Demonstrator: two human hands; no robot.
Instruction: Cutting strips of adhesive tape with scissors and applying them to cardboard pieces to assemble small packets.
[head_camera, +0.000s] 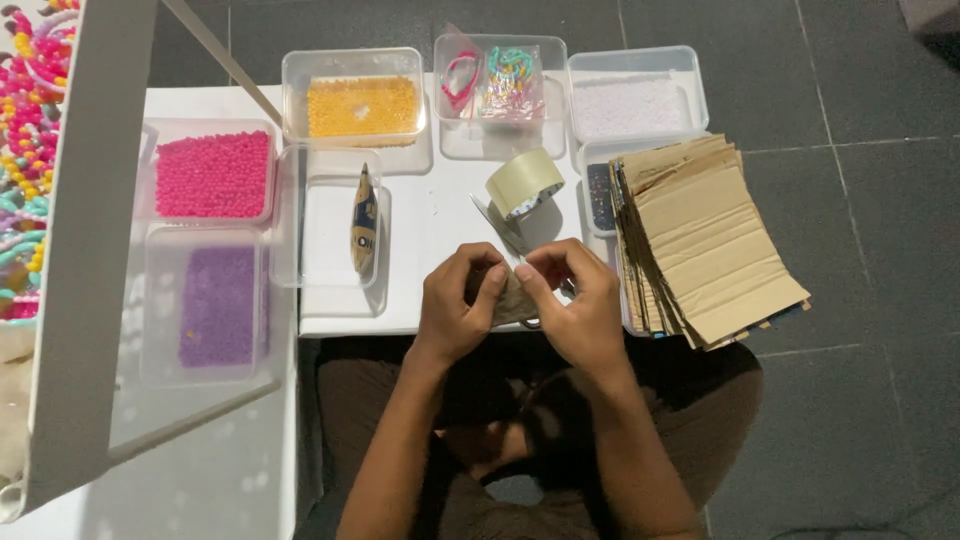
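Closest to the camera, the person sits with their lap under the edge of a low white table (430, 215), both forearms reaching forward so the hands meet just over its near rim. The left hand (455, 305) and right hand (580, 300) are pressed together, both pinched on 1 small piece of brown cardboard (513, 300) held between thumbs and fingertips, close to the chest where it is easy to see; what lies under the right hand's fingers cannot be made out. Just beyond the knuckles a roll of clear packing tape (525, 183) stands on edge, within easy reach. To the right, a thick stack of cardboard pieces (705, 240) leans fanned over a tray at the table's edge, beside the right hand. Left of centre, an empty clear tray holds 1 narrow folded packet (364, 222). Further left sit 2 clear boxes, 1 of purple beads (218, 305) and, beyond it, 1 of pink beads (213, 173). Along the far edge stand 3 more boxes: orange beads (361, 106), small bags of coloured bracelets (497, 80) and white beads (630, 105). A white rack at far left carries hanging bead strings (25, 110).
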